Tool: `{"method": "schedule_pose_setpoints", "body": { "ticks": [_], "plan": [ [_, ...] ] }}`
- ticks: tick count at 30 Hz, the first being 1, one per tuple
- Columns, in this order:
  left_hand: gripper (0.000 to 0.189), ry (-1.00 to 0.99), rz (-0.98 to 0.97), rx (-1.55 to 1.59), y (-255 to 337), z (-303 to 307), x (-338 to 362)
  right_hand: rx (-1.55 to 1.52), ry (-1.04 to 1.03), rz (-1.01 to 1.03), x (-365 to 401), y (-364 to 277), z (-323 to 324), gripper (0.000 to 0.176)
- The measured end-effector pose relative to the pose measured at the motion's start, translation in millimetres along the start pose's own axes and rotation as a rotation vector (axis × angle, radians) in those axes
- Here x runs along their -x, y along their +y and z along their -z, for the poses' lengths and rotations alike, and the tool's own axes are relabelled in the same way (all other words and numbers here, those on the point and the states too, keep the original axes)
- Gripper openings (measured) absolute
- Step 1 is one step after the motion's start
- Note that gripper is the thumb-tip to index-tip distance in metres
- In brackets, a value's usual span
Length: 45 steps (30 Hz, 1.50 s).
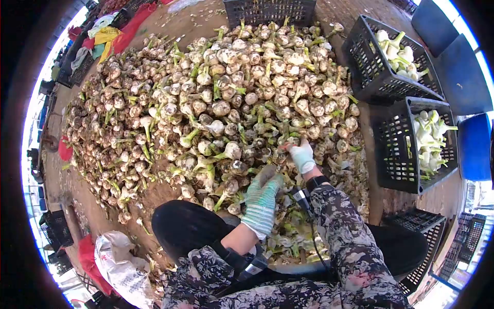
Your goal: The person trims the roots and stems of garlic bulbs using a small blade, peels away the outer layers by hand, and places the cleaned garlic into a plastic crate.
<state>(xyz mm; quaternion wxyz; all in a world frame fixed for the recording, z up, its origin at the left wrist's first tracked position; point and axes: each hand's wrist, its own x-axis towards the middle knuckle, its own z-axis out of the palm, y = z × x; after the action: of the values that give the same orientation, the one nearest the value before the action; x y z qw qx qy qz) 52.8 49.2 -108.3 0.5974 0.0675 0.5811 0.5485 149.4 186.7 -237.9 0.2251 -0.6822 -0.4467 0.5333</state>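
Observation:
A broad heap of garlic bulbs (221, 108) with dirty skins and short green stems spreads in front of me. My right hand (301, 156), in a pale glove with the fingertips bare, reaches into the near right part of the heap. Its thumb and fingers close about a garlic bulb (293, 140) that they partly cover. Lower and to the left, my left hand (261, 201) wears a green-and-white striped glove with soiled fingertips. Its fingers are stretched out over the heap's near edge, with nothing visible in them. Peeled skins and cut stems (293, 234) lie below my hands.
To the right stand two black crates, one farther back (360, 67) and one nearer (393, 154), both holding cleaned white garlic. Another black crate (267, 9) is behind the heap. Blue barrels (474, 147) stand far right. A white sack (121, 265) lies at lower left.

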Motion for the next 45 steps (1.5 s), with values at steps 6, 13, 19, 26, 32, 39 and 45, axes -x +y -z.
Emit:
{"method": "schedule_pose_setpoints", "body": {
  "ticks": [6, 13, 19, 26, 32, 39, 45],
  "plan": [
    [0.031, 0.029, -0.002, 0.104, 24, -2, 0, -0.103, -0.239, 0.479, 108, -76, 45, 0.066],
    [0.040, -0.390, 0.207, 0.188, 46, -7, 34, 0.595, -0.193, 1.038, 196, -99, 89, 0.066],
    [0.067, -0.397, -0.729, -0.441, 42, -11, 56, -0.408, -0.330, 0.512, 216, -87, 115, 0.052],
    [0.077, -0.382, -0.922, -0.614, 43, -5, 64, -0.601, -0.246, 0.391, 228, -98, 86, 0.037],
    [0.069, -0.402, -0.929, -0.637, 40, 4, 55, -0.561, -0.328, 0.413, 229, -91, 88, 0.054],
    [0.065, -0.343, -1.065, -0.759, 52, 5, 61, -0.624, -0.345, 0.406, 230, -96, 85, 0.029],
    [0.065, -0.450, -0.851, -0.530, 44, 8, 55, -0.659, -0.410, 0.426, 223, -84, 92, 0.032]
  ]
}}
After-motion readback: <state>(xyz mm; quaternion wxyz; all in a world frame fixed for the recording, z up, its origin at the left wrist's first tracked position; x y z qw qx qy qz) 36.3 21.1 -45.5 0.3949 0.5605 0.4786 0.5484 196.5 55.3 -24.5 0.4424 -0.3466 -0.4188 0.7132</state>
